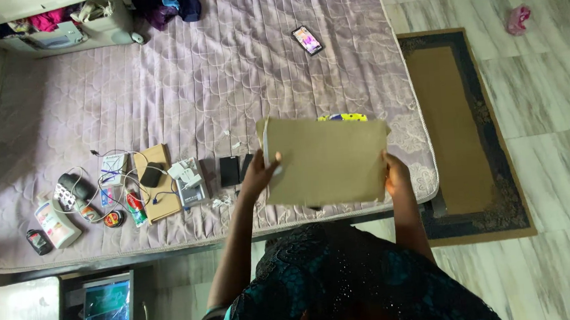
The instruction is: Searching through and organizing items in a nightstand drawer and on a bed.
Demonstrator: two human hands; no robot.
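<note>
A large brown envelope (328,160) is held flat above the near edge of the mattress (193,86). My left hand (259,172) grips its left edge, thumb on top. At the lower right edge, my right hand (396,175) pinches the envelope. A yellow patterned item (343,117) peeks out behind the envelope's top edge. Two dark flat devices (230,171) lie on the mattress just left of my left hand.
Small items lie on the mattress at left: a brown notebook (156,182), cables, chargers, bottles (55,223) and tins. A phone (307,40) rests farther up. An open suitcase (55,26) with clothes sits at top left. A brown rug (457,134) covers the floor at right.
</note>
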